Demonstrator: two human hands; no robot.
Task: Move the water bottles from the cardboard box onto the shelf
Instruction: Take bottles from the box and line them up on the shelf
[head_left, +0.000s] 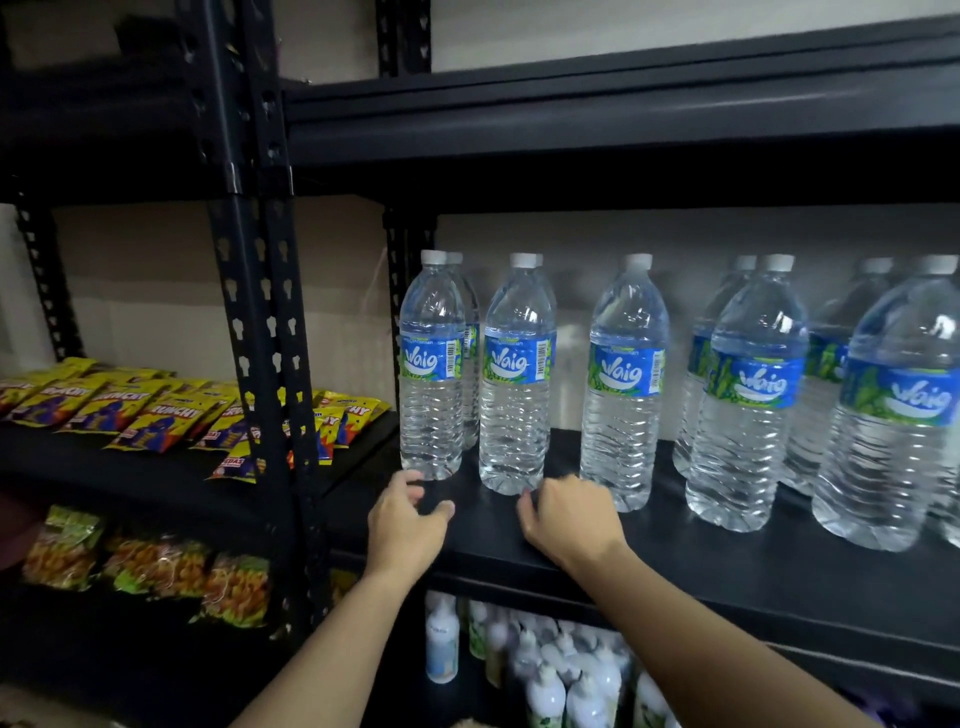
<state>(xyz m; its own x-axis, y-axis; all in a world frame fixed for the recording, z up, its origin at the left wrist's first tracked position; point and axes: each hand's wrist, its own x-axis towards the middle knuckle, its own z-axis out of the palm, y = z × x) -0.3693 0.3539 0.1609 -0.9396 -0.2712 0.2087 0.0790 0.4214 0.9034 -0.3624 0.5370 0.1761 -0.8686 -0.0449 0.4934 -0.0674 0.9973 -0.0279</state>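
Water bottles (514, 374) all upright on the black shelf (727, 561), a front row plus more behind. Left hand (408, 525) is at the shelf's front edge, just short of the leftmost bottle, fingers loose, nothing in it. Right hand (571, 519) is over the shelf by the second bottle's base, loosely curled, empty too. Below the shelf: white bottles (545, 675). Left of it: yellow snack packs (130, 410).

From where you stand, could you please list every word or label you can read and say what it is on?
"Waig": blue label of each water bottle.
"RUNCHY": yellow snack packets; the leading letter is unclear.
Small print and barcode digits on the bottle labels: too small to read.
Labels on the white bottles and orange snack bags below: too blurred to read.
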